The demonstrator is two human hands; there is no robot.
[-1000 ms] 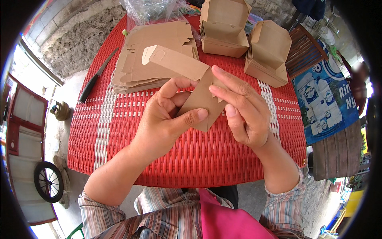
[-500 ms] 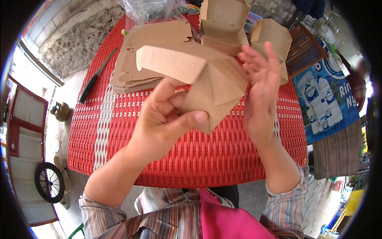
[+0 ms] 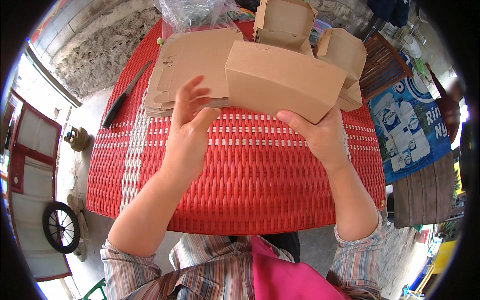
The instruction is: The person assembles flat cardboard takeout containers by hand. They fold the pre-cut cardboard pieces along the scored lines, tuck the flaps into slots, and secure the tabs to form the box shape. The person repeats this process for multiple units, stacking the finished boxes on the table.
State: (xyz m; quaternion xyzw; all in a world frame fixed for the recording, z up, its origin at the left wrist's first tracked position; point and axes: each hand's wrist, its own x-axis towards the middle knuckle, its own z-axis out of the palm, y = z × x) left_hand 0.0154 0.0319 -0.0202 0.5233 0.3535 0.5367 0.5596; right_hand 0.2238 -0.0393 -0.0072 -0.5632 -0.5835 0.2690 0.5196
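A brown cardboard box, folded into shape, is held above the far half of the red woven table. My right hand grips its lower right end, the thumb along the front bottom edge and the fingers mostly hidden behind it. To the left of the box, my left hand is empty, its fingers spread and apart from the cardboard. Just beyond that hand lies a stack of flat cardboard box blanks.
A black-handled knife lies at the table's left. Behind the held box stand an open-lidded cardboard box stack and another open box. A clear plastic bag sits at the far edge. A wooden chair stands at right.
The box has turned from end-on to its long side and passed from my left hand to my right. My left hand has let go and opened, moving slightly left.
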